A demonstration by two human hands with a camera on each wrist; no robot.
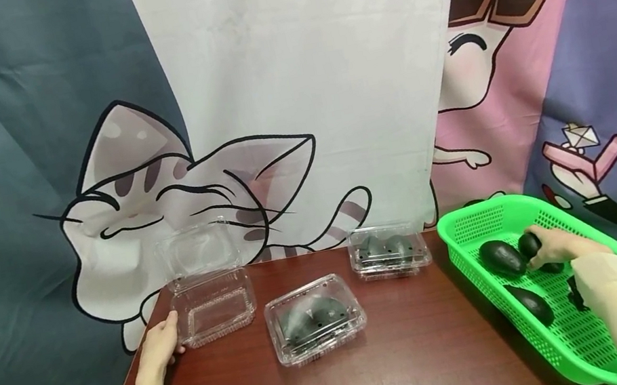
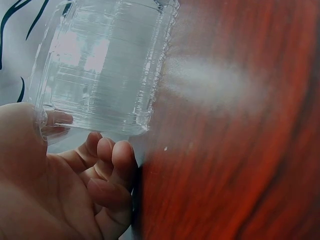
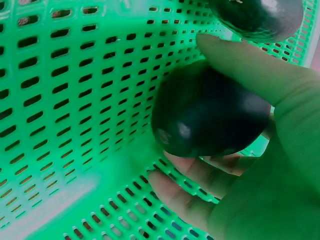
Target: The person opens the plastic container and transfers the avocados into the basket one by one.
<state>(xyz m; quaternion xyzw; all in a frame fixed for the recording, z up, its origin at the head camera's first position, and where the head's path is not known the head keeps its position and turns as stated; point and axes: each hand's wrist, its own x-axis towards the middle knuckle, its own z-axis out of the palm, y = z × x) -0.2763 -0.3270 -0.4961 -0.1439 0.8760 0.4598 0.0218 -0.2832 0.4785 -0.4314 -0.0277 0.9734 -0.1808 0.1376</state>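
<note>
At the table's left edge, my left hand point(image 1: 159, 346) holds the near left side of an open clear plastic clamshell box point(image 1: 218, 310). Its hinged lid point(image 1: 199, 249) stands up against the backdrop. The left wrist view has the thumb at the box's wall point(image 2: 105, 75) and the fingers curled below. Inside a green slotted basket point(image 1: 492, 306), my right hand point(image 1: 562, 246) grips a dark avocado point(image 3: 210, 117), thumb on one side and fingers underneath. Another avocado point(image 1: 503, 259) lies just left of that hand, and one more point(image 1: 531, 304) lies nearer.
A closed clamshell point(image 1: 315, 318) with dark fruit inside sits mid-table. Another closed, filled clamshell point(image 1: 390, 250) stands at the back. The basket takes up the right side of the brown table point(image 1: 411, 353). A printed cloth backdrop point(image 1: 302, 83) hangs behind.
</note>
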